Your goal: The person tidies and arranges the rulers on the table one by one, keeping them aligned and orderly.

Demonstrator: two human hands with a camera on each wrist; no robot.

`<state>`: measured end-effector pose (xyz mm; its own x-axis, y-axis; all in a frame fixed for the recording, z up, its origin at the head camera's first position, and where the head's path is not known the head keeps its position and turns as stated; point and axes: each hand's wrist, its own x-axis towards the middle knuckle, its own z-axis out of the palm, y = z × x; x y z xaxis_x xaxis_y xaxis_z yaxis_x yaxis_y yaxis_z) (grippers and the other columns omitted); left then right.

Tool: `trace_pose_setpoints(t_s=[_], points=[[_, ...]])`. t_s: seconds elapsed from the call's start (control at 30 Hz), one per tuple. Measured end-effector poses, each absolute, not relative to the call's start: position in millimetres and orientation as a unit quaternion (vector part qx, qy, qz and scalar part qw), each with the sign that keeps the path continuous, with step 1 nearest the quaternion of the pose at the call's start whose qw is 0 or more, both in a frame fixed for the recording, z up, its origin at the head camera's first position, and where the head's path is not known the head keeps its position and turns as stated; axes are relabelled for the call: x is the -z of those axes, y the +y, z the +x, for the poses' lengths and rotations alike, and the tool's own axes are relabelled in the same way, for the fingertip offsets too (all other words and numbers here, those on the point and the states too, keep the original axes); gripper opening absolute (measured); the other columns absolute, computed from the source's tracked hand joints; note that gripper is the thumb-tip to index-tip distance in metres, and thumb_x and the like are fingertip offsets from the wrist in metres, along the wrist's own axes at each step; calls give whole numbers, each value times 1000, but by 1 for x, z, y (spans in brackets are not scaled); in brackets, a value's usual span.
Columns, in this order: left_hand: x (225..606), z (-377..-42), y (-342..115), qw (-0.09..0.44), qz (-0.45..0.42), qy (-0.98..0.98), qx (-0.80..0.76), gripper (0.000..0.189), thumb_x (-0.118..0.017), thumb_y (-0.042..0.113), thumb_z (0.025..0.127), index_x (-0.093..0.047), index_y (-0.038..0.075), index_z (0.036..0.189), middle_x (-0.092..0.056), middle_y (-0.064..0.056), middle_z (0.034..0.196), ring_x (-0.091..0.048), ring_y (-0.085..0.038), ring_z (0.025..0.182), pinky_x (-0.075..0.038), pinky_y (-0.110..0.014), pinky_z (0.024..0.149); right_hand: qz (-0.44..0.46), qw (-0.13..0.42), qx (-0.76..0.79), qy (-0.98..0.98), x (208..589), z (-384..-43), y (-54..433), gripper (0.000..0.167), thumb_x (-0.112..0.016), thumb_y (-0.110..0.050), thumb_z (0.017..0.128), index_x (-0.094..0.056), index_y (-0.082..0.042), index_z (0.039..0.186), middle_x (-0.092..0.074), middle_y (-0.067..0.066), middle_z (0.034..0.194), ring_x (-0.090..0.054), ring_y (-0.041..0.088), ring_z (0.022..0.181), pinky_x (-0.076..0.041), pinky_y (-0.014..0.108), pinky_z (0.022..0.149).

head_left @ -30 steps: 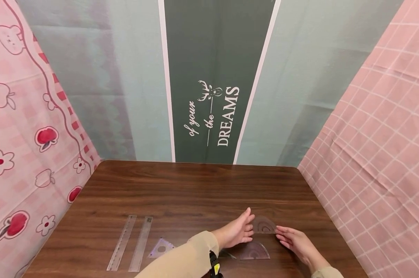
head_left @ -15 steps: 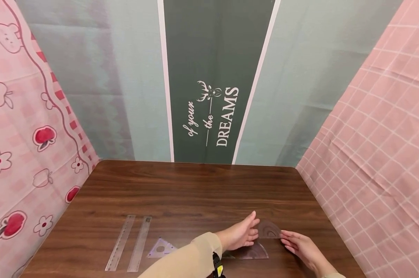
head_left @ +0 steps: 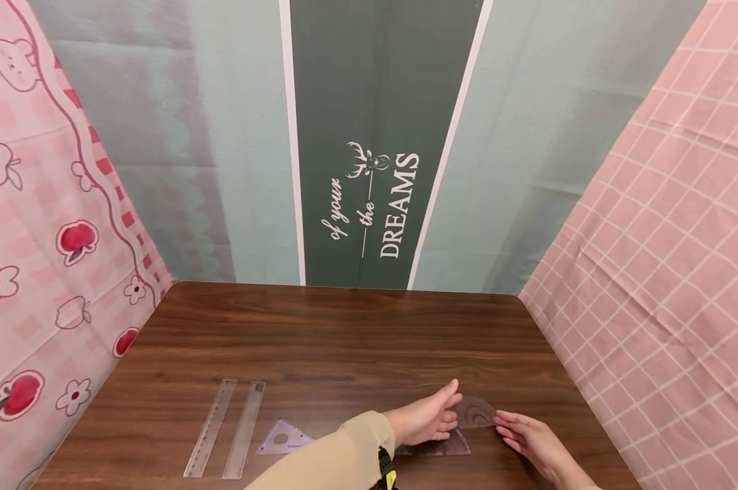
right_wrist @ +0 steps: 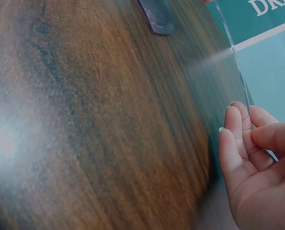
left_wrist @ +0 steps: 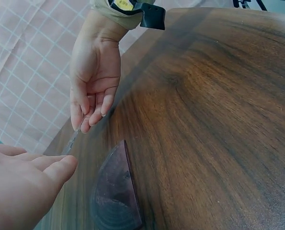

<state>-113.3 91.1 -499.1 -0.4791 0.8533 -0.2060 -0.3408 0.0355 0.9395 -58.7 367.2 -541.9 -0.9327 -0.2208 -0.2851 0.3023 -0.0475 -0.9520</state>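
Observation:
A clear, half-round protractor [head_left: 476, 412] is raised over the table between my two hands. My right hand [head_left: 531, 439] pinches its right end; in the right wrist view, the thumb [right_wrist: 276, 136] meets the fingers at the thin edge. At the protractor's left end is my left hand [head_left: 427, 414], thumb stretched upward. How the left fingers meet the plastic is hard to see. The left wrist view shows the protractor edge running from the right fingertips toward the left hand [left_wrist: 27, 187]. Below lies a second, larger-looking purplish protractor [left_wrist: 116, 191], partly covered by the left hand in the head view.
Two clear rulers, the left ruler [head_left: 211, 429] and the right ruler [head_left: 244, 430], lie side by side on the left of the wooden table [head_left: 344, 327]. A purple-tinted set square [head_left: 283, 437] sits next to the left sleeve [head_left: 332, 457]. Printed fabric hangs around the table.
Both hands have shifted slightly right and nearer the body, with the raised protractor moving along. The left hand now covers more of the lower protractor. Rulers and set square stay put.

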Motion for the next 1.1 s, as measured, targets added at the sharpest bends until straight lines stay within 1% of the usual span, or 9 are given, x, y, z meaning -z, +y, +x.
trace_pose_setpoints(t_s=[0.27,0.37,0.5,0.6,0.67,0.9,1.1], points=[[499,-114,94,454,228,564,-651,89,-20,67,91,-11,-2,148,-19,-40,142,-22,-47,132,-23,-55,106,38,181,721,668,542,-59,369,34,-35,-8,101,-54,4,126,-62,-2,113,-59,7,100,-47,24,87],[499,-115,96,453,227,565,-651,90,-21,68,91,-13,-1,148,-19,-39,142,-22,-47,133,-24,-55,106,40,175,713,678,540,-60,369,34,-36,-8,101,-52,7,127,-61,0,114,-59,7,100,-48,24,86],[497,-116,98,455,220,566,-652,88,-22,67,91,-14,0,148,-20,-40,142,-23,-47,132,-24,-55,105,36,175,709,682,539,-60,371,34,-37,-9,101,-52,7,127,-61,0,114,-59,7,99,-48,24,86],[496,-115,100,461,216,563,-650,88,-23,67,91,-14,0,148,-20,-41,141,-22,-48,132,-24,-57,105,45,173,706,686,540,-60,373,33,-37,-10,101,-55,3,125,-62,-2,111,-59,6,98,-48,23,85],[496,-114,102,467,213,562,-649,88,-24,67,91,-15,0,148,-20,-41,141,-22,-48,132,-24,-57,105,54,170,701,691,541,-59,374,32,-37,-10,101,-56,2,124,-63,-3,110,-60,6,98,-48,23,84],[498,-109,108,472,207,567,-643,86,-25,65,92,-17,-1,147,-20,-41,140,-23,-49,132,-25,-56,105,81,159,670,720,543,-53,374,36,-38,-7,99,-49,14,125,-64,2,110,-61,5,95,-50,25,81],[502,-106,114,466,198,567,-650,87,-28,65,92,-18,-3,146,-18,-42,140,-22,-50,131,-24,-56,105,90,150,651,738,541,-49,377,36,-36,-5,98,-47,17,125,-65,4,109,-61,5,93,-50,25,80]])
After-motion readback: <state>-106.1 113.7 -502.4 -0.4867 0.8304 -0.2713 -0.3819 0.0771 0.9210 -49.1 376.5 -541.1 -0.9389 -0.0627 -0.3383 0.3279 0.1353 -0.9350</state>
